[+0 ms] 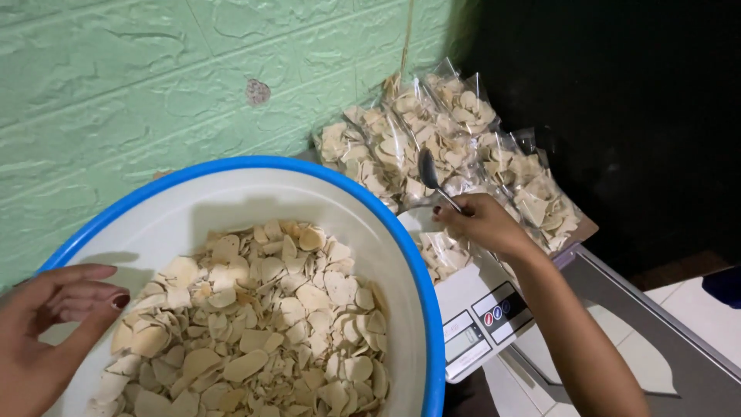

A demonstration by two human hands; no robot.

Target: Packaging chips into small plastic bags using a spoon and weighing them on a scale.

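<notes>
The right hand (482,224) is closed around the handle of a metal spoon (429,171), whose bowl points up and away toward the green wall (116,85). This hand hangs over a white kitchen scale (475,309), just above a clear bag of chips (441,255) that sits on the scale's platform; from here it is hard to tell whether the hand touches the bag or only hovers above it. The left hand (46,324) is at the lower left, fingers loosely spread and empty, resting at the near left rim of a big white basin with a blue rim (262,166). Its thumb (with a dark-painted nail) reaches in toward the pile of pale, flat chips (255,324) that fills the lower part of the basin. The two hands are well apart, with the basin between them. The scale stands just beside the basin's right edge, its small display and buttons facing the lower edge of the view. Behind the scale, against the wall, filled clear bags of the same chips (432,139) lean in a row running from the basin's far right side out toward the dark right of the scene. Under the right forearm lie a grey strip and pale floor tiles (641,363).
</notes>
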